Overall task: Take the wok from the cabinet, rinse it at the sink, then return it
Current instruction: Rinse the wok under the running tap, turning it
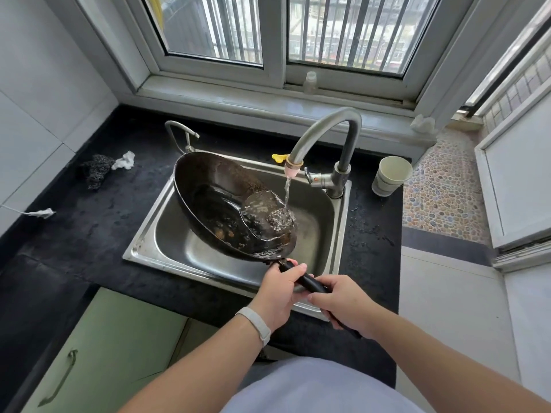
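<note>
Plainly, counts: one wok (220, 204), one sink (316, 210), two taps, one paper cup (389, 175), one small bottle (310, 82), two cabinet doors below.
Taps: the tall curved faucet (326, 135) ran a thin stream of water (287, 193); a smaller tap (182, 134) stood at the sink's back left corner.
Writing: none that I could read; the cup bore only faint bands.
Wok: I held it tilted over the basin, its far rim up at the back left, water pooling in its lower right side where the stream fell.
Left grip: my left hand (278, 293) was closed around the black handle (307, 283) just behind the pan.
Right grip: my right hand (344, 302) was closed around the same handle farther back, beside the left; the handle's end stuck out past it.
Tabletop: the black tabletop (89, 234) carried a dark scrubber (95, 171) and a white scrap (123, 160) touching it at the left, another scrap (44, 213) nearer the wall, and the cup right of the faucet.
Sill: the bottle stood on the window ledge.
</note>
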### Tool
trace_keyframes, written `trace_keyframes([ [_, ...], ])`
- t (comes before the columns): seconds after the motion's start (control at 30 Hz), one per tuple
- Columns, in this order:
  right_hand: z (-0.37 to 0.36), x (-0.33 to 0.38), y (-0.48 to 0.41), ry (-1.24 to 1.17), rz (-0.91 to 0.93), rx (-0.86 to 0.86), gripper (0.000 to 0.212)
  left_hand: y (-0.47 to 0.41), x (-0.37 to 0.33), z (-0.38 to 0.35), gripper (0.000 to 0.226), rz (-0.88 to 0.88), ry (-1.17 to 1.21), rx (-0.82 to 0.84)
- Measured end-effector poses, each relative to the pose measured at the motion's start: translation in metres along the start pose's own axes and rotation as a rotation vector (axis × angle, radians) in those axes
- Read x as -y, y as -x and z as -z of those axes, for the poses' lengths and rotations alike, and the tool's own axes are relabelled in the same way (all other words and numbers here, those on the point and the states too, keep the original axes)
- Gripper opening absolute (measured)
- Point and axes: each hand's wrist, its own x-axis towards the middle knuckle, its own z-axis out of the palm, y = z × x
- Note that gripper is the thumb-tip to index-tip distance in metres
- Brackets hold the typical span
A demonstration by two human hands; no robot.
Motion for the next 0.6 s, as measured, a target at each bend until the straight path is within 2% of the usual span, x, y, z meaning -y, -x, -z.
trace_keyframes([
  [0.23,0.000,0.006,-0.001,0.131,0.067,-0.083,0.020,-0.001,-0.007,0.000,0.011,0.006,0.055,0.072],
  [0.43,0.010,0.012,-0.007,0.321,0.174,-0.185,0.009,-0.006,-0.020,-0.008,0.016,0.002,0.136,0.132],
  [0.6,0.017,0.019,-0.013,0.417,0.232,-0.233,0.012,-0.012,-0.030,-0.015,0.020,-0.010,0.190,0.152],
])
